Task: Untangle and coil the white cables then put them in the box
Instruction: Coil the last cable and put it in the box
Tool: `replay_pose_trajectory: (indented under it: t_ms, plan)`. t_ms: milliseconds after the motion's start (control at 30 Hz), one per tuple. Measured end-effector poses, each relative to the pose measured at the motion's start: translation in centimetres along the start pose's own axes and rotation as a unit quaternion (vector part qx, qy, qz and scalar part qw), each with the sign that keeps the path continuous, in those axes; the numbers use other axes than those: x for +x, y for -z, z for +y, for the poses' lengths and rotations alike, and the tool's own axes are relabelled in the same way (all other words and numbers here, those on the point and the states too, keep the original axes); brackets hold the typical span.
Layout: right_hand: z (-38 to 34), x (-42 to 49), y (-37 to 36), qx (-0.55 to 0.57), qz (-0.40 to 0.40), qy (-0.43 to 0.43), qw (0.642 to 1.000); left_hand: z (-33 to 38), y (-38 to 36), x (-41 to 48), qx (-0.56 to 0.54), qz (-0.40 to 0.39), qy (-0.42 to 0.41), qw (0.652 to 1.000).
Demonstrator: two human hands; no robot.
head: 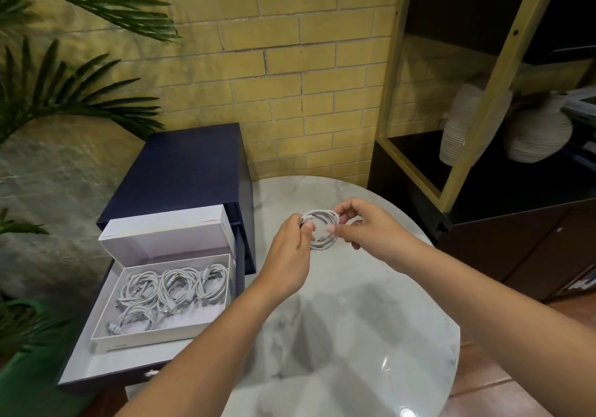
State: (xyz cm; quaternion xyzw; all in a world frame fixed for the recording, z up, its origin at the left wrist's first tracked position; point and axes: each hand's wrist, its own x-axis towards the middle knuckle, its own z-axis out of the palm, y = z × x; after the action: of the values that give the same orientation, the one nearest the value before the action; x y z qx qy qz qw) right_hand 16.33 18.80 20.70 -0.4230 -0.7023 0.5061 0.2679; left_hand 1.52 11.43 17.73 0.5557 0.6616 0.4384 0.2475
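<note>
**Coiled cable held over the table, box open beside it**

A coiled white cable (322, 244) is held in the air between both hands, above the far part of the round marble table (354, 336). The coil's left side is pinched by the left hand (288, 255), whose fingers are curled around the strands. Its right side is gripped by the right hand (374, 226), with thumb and fingertips closed on the loop. The coil is seen as a small ring of several turns; where its plugs are cannot be told, since they are hidden by the fingers.

To the left of the table, a white box (145, 341) is seen lying in the open drawer (96, 361) of a dark blue cabinet (190, 161). Four coiled cables (174, 287) are laid inside the box: three in a row along the far side and one near the front left corner. The front right part of the box floor is left bare. The box lid (167, 239) is stood upright just behind the box, against the cabinet front.

The held coil is kept well apart from the box, to its right and further from the camera. Palm leaves (80, 94) are seen at the left, a yellow brick wall (290, 61) behind, and two pale ribbed vases (535, 132) on a shelf at the right.
</note>
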Motion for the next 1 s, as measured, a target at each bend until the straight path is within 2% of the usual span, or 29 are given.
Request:
replay_pose_trajectory:
  t_ms: [167, 333, 467, 667, 867, 1000]
  plan:
    - [-0.5, 0.0, 0.5, 0.113, -0.007, -0.043, 0.993, -0.1, 0.0, 0.0, 0.058, 0.003, -0.034, 0.998]
    - [-0.5, -0.3, 0.2, 0.165, -0.034, -0.065, 0.984, -0.2, -0.6, 0.0, 0.069, 0.043, -0.029, 0.996]
    - [-0.1, -0.4, -0.3, 0.115, -0.035, -0.074, 0.990, 0.0, -0.9, -0.1, 0.092, 0.053, -0.039, 0.994]
    - [0.5, -0.2, -1.0, 0.019, 0.040, -0.035, 0.998, 0.2, -1.2, -0.2, 0.126, 0.065, -0.024, 0.990]
    - [0.6, 0.0, -1.1, 0.054, 0.037, -0.050, 0.997, 0.4, -1.6, -0.6, 0.116, 0.065, -0.009, 0.991]
    - [0.7, -0.3, -1.4, 0.121, 0.035, -0.043, 0.991, -0.2, -1.3, -0.3, 0.102, 0.072, -0.010, 0.992]
